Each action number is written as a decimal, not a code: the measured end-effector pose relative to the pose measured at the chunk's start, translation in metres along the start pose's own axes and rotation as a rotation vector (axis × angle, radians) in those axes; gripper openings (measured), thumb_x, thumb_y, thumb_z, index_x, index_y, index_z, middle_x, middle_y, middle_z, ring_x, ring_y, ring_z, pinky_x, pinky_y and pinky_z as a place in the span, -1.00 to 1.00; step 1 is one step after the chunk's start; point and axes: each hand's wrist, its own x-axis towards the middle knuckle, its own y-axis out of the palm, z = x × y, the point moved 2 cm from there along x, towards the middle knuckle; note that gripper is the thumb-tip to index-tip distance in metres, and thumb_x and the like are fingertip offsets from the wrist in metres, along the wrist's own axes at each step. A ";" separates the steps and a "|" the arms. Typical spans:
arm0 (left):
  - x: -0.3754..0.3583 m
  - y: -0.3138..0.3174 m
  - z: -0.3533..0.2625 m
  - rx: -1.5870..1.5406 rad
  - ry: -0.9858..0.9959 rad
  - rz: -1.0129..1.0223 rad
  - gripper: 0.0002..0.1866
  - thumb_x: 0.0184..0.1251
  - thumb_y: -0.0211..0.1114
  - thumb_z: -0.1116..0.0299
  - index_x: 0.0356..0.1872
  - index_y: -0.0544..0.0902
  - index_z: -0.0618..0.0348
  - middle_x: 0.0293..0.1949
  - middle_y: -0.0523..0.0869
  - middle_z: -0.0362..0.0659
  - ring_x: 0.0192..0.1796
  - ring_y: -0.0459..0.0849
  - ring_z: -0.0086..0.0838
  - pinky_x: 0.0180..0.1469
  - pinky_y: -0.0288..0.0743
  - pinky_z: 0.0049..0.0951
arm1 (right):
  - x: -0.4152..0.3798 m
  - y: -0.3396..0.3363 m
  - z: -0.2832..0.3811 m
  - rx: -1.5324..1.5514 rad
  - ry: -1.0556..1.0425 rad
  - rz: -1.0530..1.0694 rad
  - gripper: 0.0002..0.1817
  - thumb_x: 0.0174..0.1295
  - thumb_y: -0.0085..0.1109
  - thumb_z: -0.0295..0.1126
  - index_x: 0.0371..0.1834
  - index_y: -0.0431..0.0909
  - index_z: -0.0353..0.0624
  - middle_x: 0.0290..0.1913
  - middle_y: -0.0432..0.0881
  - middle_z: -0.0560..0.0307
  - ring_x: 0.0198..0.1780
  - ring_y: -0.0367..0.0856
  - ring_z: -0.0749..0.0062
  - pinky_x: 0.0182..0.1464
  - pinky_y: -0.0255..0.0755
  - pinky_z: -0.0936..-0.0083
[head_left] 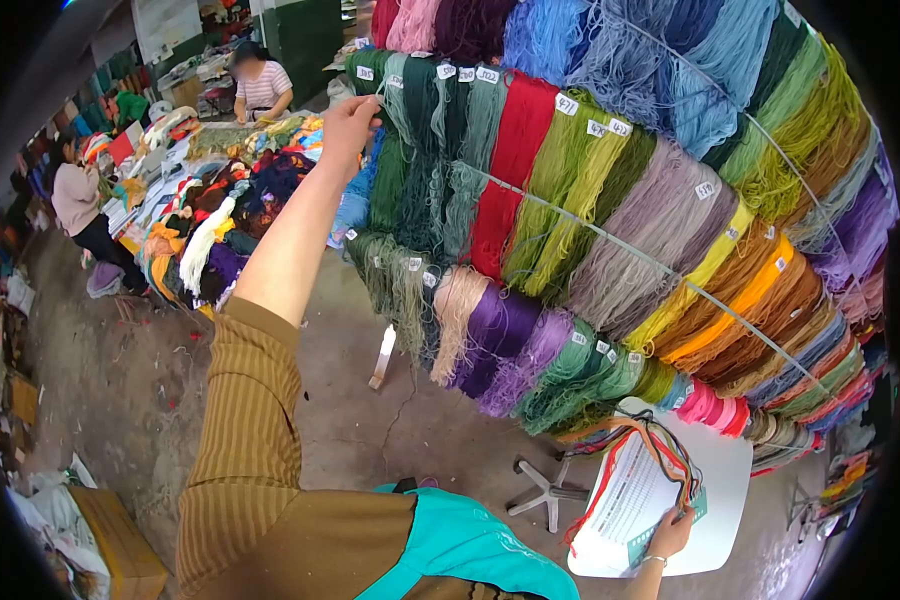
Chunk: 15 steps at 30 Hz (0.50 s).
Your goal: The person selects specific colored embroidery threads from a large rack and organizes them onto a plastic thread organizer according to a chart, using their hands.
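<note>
My left hand (350, 128) is raised at the left end of the yarn rack, fingers pinched on a thin pale-green yarn strand beside the dark green skeins (390, 170). Low on the right, my right hand (672, 535) grips a green card (642, 545) over a printed sheet (625, 490). Red, orange and dark yarn strands (660, 440) loop from the card across the sheet. Under them is a white chair or board surface (725, 500). Numbered paper tags mark the hanging skeins, such as the red skein (510, 150) and the grey-mauve one (640, 225).
Cords (660, 265) run across the skeins. A grey wheeled chair base (550, 495) stands on the concrete floor below the rack. A table heaped with coloured yarn (205, 240) is at the left, with two people (80, 200) (262, 85) near it. A cardboard box (120, 540) sits lower left.
</note>
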 end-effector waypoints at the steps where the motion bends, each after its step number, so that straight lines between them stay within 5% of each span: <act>1: 0.000 0.001 0.002 -0.009 -0.014 0.003 -0.78 0.33 0.37 0.37 -0.10 0.76 0.27 -0.31 0.73 -0.27 -0.33 0.62 -0.66 -0.33 0.42 -0.62 | 0.000 -0.001 0.001 0.000 -0.001 0.001 -0.64 0.33 0.15 -0.33 0.15 0.50 -0.20 -0.04 0.70 -0.13 -0.03 0.67 -0.07 0.00 0.50 0.20; 15: 0.003 0.004 0.009 0.000 0.026 -0.043 -0.82 0.29 0.39 0.39 -0.17 0.75 0.27 -0.39 0.70 -0.27 -0.39 0.58 -0.65 -0.38 0.39 -0.60 | 0.001 -0.001 0.000 -0.011 0.026 0.045 -0.63 0.33 0.15 -0.33 0.15 0.49 -0.22 -0.01 0.69 -0.14 -0.02 0.67 -0.09 0.01 0.50 0.16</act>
